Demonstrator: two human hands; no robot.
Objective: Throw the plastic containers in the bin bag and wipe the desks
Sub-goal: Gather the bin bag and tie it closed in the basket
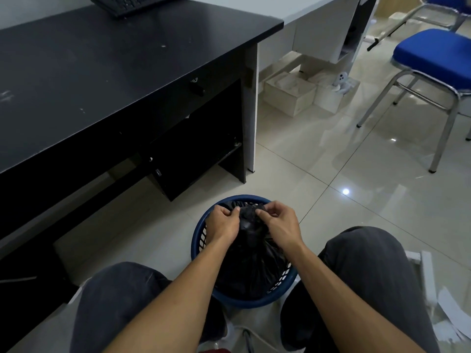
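Fingers point(265, 214) on bunched blk bin bag point(249, 263)

The bin bag point(251, 266) is thin black plastic, crumpled and faintly shiny. It sits in a basket point(254, 303) of smooth blue perforated plastic. The desk point(102, 72) has a matt black top, scuffed with pale marks. The floor point(331, 154) tiles are glossy and mirror the lights. The chair point(433, 54) pairs blue cloth with polished metal tubing.
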